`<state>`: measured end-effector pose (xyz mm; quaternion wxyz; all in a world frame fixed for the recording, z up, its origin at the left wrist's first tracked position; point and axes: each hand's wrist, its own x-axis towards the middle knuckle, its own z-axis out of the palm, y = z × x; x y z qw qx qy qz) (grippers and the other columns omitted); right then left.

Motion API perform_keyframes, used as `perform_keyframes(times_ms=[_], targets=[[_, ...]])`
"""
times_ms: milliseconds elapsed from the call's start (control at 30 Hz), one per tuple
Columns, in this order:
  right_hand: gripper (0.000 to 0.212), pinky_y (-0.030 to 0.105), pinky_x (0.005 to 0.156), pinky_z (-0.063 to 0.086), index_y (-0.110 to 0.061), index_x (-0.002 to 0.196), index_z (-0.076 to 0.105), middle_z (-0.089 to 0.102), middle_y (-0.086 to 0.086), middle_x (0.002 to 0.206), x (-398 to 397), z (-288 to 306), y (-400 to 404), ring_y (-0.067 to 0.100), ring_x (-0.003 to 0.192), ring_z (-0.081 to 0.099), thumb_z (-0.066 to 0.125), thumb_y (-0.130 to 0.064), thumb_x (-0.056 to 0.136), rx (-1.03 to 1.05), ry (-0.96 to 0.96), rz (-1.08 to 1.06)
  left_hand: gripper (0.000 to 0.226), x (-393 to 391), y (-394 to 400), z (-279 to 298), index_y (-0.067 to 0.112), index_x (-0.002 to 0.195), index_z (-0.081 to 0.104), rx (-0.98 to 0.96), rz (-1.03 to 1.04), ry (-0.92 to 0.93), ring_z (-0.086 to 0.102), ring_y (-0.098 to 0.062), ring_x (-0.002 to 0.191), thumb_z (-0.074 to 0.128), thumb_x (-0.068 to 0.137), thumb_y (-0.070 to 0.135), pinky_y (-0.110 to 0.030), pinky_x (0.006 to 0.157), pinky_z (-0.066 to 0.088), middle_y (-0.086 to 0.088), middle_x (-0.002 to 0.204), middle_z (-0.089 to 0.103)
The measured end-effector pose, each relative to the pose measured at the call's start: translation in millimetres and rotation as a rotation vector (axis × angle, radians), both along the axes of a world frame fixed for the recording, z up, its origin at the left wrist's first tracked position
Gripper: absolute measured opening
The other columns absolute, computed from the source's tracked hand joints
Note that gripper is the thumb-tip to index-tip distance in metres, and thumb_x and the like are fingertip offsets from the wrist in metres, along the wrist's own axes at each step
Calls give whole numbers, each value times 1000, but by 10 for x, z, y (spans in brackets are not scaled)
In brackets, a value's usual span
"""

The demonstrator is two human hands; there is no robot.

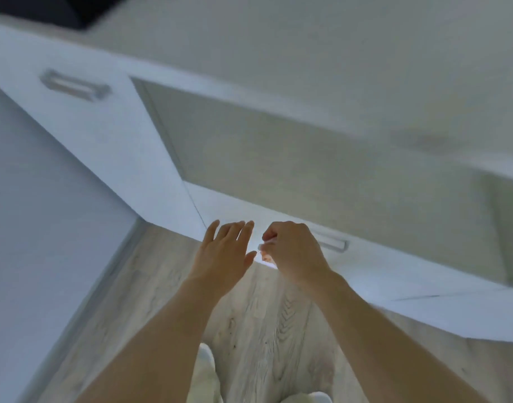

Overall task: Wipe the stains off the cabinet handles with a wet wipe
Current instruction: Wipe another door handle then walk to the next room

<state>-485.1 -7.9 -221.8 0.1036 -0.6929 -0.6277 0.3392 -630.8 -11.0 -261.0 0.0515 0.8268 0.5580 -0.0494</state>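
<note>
- The white cabinet [109, 135] is standing in front of me, smooth and flat, above the pale wooden floor [264, 321].
- My left hand [223, 257] is hovering with straight, spread fingers, holding nothing.
- My right hand [293, 251] is curling around a small white wet wipe [266, 255], just beside the left thumb.
- The metal bar handle [333, 244] is lying behind my right hand.

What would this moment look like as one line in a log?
left hand: open, near drawer | right hand: pinching wet wipe at lower handle | upper handle: untouched
</note>
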Motion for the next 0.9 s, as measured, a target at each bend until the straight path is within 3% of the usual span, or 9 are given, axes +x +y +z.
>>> perform_keyframes(times_ms=[133,267,333,500,667,900], targets=[[11,23,68,40,-19,92,66,66,-5,93,-235,867,206,12,83,58,63,-15,82,70,-68,78,56,-414,91,794,18,151,15,83,2,-26,27,-14,139,30,102,41,-35,117,3,3,153,27],[14,23,68,40,-18,94,67,66,-3,95,-674,1469,361,15,85,59,62,-13,83,173,-99,97,47,-985,202,1399,8,138,47,250,-50,-157,55,-21,119,56,95,27,-39,112,27,-6,131,57],[13,22,63,41,-17,92,67,67,-3,94,-963,1668,401,14,82,59,61,-13,82,209,-88,98,47,-1311,287,1634,7,136,48,299,-78,-144,57,-23,117,56,95,27,-39,112,29,-7,129,59],[14,33,76,54,-12,97,69,67,4,99,-1731,2025,481,19,77,61,62,-12,84,263,-12,50,53,-2156,514,1979,16,148,28,334,-127,-35,36,-15,136,33,101,41,-33,118,12,0,148,39],[14,17,64,44,-11,99,69,67,3,96,-2231,2224,607,17,82,62,62,-15,88,335,22,14,61,-2701,802,2114,17,151,16,321,-111,38,18,-19,145,26,99,49,-35,118,5,-3,158,17],[14,26,72,51,-11,100,70,67,6,100,-2417,2130,916,19,78,62,63,-14,88,309,15,-16,73,-2860,1365,1906,21,150,-12,238,-68,186,-15,-24,145,23,97,57,-43,114,-12,-3,157,-19]])
